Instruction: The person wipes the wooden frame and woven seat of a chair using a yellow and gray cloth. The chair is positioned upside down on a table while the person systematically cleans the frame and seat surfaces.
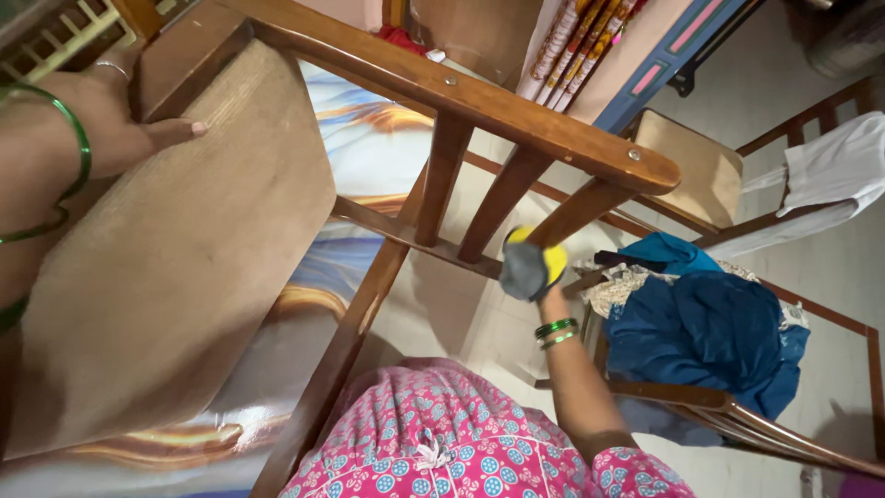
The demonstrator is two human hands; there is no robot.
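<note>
Brown wood chair (479,101) w/ tan seat, yellow-grey cloth (530,266), green bangles (556,332), pink floral dress (442,443), blue fabric (705,337)

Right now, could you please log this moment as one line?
left hand: flat on chair seat | right hand: holds yellow-grey cloth against slat | blue clothes: on next chair

Place: home living room | Evidence: 3 wooden chairs (516,138), clothes (705,327) heaped on 1 seat, white garment (834,171) over another, tiled floor (784,83)
</note>
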